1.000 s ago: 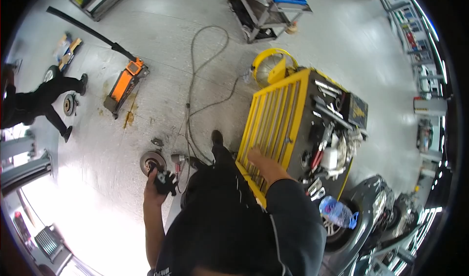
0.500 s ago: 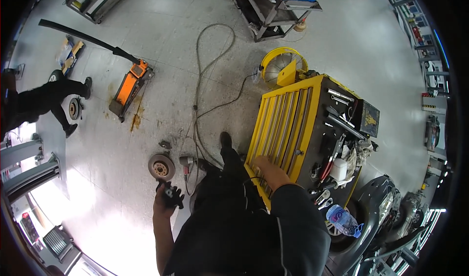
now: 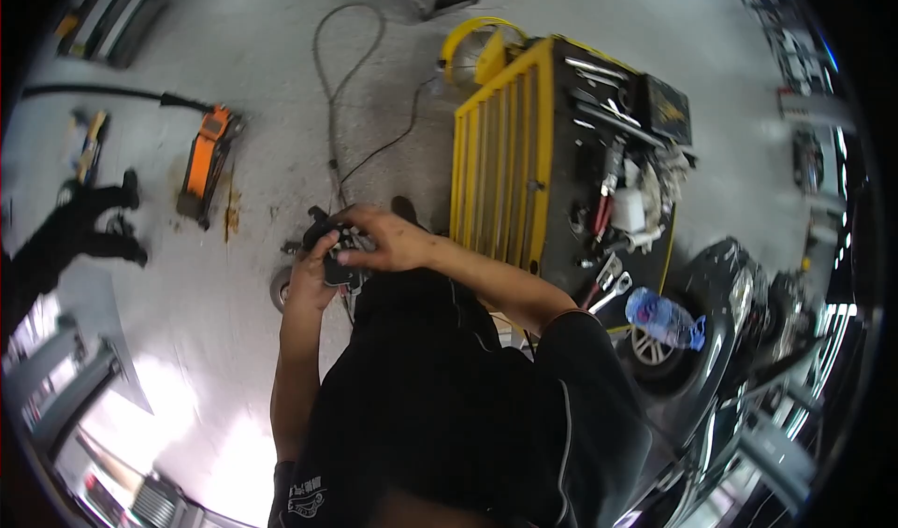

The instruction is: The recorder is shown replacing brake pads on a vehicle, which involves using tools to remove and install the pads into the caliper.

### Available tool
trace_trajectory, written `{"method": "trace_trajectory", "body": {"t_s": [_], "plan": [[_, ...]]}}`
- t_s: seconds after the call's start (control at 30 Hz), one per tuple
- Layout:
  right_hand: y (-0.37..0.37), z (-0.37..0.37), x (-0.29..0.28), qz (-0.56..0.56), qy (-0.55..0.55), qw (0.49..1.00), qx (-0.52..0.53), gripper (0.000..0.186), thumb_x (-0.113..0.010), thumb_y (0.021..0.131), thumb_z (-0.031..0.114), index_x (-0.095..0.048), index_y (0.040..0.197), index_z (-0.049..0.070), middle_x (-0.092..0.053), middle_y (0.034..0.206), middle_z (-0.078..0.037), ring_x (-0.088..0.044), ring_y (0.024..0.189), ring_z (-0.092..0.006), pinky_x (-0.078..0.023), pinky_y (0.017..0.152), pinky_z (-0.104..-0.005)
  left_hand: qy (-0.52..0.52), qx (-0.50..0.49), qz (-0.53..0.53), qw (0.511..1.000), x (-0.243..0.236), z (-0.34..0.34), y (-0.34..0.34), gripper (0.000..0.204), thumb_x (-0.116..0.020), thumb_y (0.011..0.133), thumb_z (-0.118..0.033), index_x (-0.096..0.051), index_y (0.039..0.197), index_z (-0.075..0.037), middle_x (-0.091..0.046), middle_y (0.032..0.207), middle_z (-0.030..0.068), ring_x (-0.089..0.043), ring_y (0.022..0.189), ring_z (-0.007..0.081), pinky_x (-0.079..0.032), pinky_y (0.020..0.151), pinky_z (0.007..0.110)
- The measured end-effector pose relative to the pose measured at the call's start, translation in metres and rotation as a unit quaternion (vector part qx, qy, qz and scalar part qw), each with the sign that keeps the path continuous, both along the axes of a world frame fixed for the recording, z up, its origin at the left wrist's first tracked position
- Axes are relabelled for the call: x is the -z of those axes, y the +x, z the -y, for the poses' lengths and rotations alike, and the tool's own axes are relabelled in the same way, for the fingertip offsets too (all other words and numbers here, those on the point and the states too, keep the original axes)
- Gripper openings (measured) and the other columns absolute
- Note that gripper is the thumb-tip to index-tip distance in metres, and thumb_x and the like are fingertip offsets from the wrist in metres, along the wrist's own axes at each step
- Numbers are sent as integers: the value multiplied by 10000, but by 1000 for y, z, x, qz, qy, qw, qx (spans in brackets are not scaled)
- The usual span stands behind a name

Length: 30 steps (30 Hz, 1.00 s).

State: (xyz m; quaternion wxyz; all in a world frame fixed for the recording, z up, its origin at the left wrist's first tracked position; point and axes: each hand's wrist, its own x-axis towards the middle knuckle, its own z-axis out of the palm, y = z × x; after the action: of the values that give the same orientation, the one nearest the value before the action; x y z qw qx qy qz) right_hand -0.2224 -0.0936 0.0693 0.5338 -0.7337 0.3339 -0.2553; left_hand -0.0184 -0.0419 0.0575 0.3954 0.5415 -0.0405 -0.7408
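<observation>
Out in front of my body, my two hands meet at a pair of dark work gloves [image 3: 337, 271], black with grey patches. My left hand [image 3: 307, 275] grips the gloves from the left, thumb on top. From the right, my right hand [image 3: 398, 243] reaches across with fingers bent onto them. Motion blur and the overlapping fingers hide how the gloves are folded. Beyond my left hand, a brake disc [image 3: 280, 289] lies on the floor, mostly covered by the hand and forearm.
On my right stands a yellow tool cabinet [image 3: 500, 168], its black top carrying wrenches, rags and a water bottle [image 3: 659, 318]. A grey car [image 3: 716, 350] is behind it. An air hose [image 3: 331, 116] loops over the floor. Leftward are an orange floor jack [image 3: 199, 168] and another person's legs [image 3: 89, 224].
My right hand has left the cabinet's side and come to the gloves in my left hand. Both hands are raised farther forward. The view has shifted, moving the cabinet up and left.
</observation>
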Motion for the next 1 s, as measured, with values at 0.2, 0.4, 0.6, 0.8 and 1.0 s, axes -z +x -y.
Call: {"method": "trace_trajectory", "body": {"t_s": [0.2,0.4,0.6,0.8,1.0], "plan": [[-26,-37,-24,-85,20,994,72,707,-847,816,377,-569,1350,6,-570,1335,-195,-592,1193,-406,-509,999,-468,-12,106,32,994,-23,12,-32,323,-800,883,-183,-676,1131,-17,-696,913,58,-685,753,186,-572,633,353],[-131,-64,-19,-148,-29,909,388,458,-824,864,290,-681,1192,5,-688,1047,-216,-695,1017,-349,-560,893,-434,-17,208,-3,978,-40,13,-56,270,-801,884,-186,-670,1068,-38,-714,884,91,-730,808,230,-632,735,424],[-292,-80,-7,-457,-92,637,614,331,-753,876,200,-627,1104,-5,-653,1053,-254,-653,996,-437,-534,853,-512,-44,229,-91,968,-49,21,-72,289,-769,914,-255,-665,1094,-54,-726,923,101,-735,844,248,-633,777,468],[-312,-82,10,-475,-39,649,593,379,-773,859,193,-579,1128,10,-677,1005,-266,-667,968,-443,-538,841,-524,-73,261,-134,953,-60,38,-94,313,-709,954,-324,-661,1111,-58,-731,947,112,-736,859,268,-623,801,478],[-341,-38,-16,-417,-121,653,621,343,-758,879,242,-630,1068,-14,-690,978,-255,-669,940,-463,-537,828,-523,-81,238,-123,960,-68,48,-97,306,-677,961,-319,-660,1116,-56,-734,964,123,-738,884,282,-613,797,464]]}}
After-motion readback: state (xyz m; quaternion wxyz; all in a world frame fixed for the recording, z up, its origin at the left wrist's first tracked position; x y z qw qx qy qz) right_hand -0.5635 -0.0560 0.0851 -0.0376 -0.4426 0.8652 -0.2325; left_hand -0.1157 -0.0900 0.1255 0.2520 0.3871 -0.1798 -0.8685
